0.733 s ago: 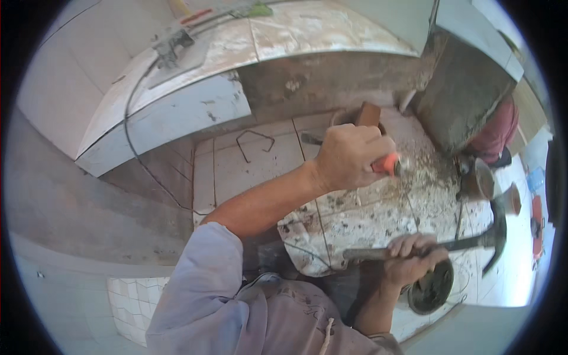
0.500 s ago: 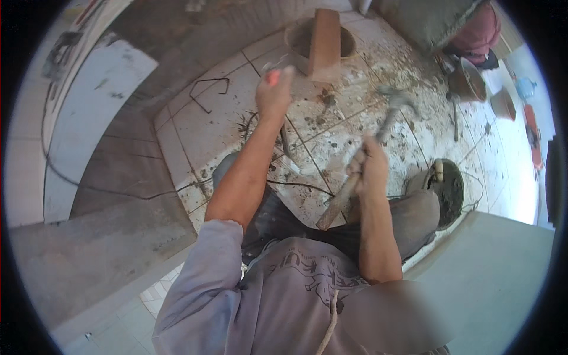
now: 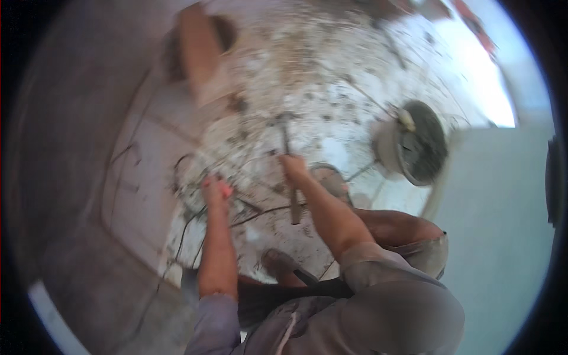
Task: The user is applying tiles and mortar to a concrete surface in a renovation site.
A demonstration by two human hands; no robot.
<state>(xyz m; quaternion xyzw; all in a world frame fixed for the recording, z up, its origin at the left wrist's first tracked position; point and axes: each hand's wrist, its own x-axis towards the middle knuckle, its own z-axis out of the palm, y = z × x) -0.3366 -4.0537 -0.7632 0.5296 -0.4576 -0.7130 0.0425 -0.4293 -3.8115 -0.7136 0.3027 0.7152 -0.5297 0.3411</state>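
Observation:
My right hand (image 3: 291,168) is closed round the handle of a hammer (image 3: 295,208), whose head points away from me over the littered tile floor. To the left and a little nearer, my left hand (image 3: 215,188) is closed on a small red-orange object (image 3: 225,189); blur hides its shape and kind. Bent wire or rod lies on the floor beside that hand, and a dark cable (image 3: 269,209) runs between my two arms. A round greyish thing (image 3: 329,177), partly covered by my right forearm, sits just right of the hammer.
A bucket (image 3: 384,148) with dark contents and a pale handle stands at the right, beside a pale green panel (image 3: 491,207). Far left, a brown board (image 3: 199,50) leans on a round container (image 3: 227,32). Debris covers the tiles (image 3: 337,154). My foot (image 3: 278,265) is below.
The view has swung right and blurred, so bucket and board appear farther left. Both hands are lower in the picture, still gripping. The hammer has turned more upright in view.

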